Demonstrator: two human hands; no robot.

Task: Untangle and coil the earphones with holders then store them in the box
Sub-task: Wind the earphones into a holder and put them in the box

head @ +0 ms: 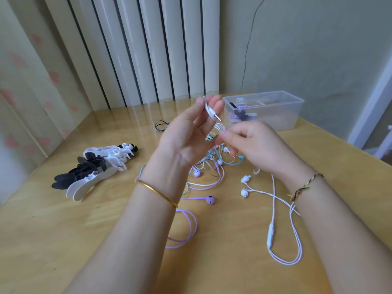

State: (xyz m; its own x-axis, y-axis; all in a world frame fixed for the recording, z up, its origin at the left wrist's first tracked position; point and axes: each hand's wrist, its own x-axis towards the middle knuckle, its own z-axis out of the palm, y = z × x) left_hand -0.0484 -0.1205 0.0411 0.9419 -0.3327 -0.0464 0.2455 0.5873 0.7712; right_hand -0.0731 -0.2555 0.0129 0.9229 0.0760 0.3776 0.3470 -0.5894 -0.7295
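Observation:
My left hand (pixel 186 132) is raised above the table and holds a white holder (pixel 209 111) between thumb and fingers, with a white earphone cord wound on it and the jack plug (pixel 217 117) sticking out. My right hand (pixel 250 141) pinches the white cord (pixel 218 127) just right of the holder. Below the hands lies a tangle of earphones (pixel 210 166) in purple, blue, green and white. The clear plastic box (pixel 294 115) stands at the back right with some coiled earphones inside.
A pile of black and white holders (pixel 93 168) lies at the left. A white earphone set (pixel 273 209) sprawls at the right, a purple one (pixel 209 199) near my left forearm. A small dark cord (pixel 161 125) lies further back. A white radiator stands behind.

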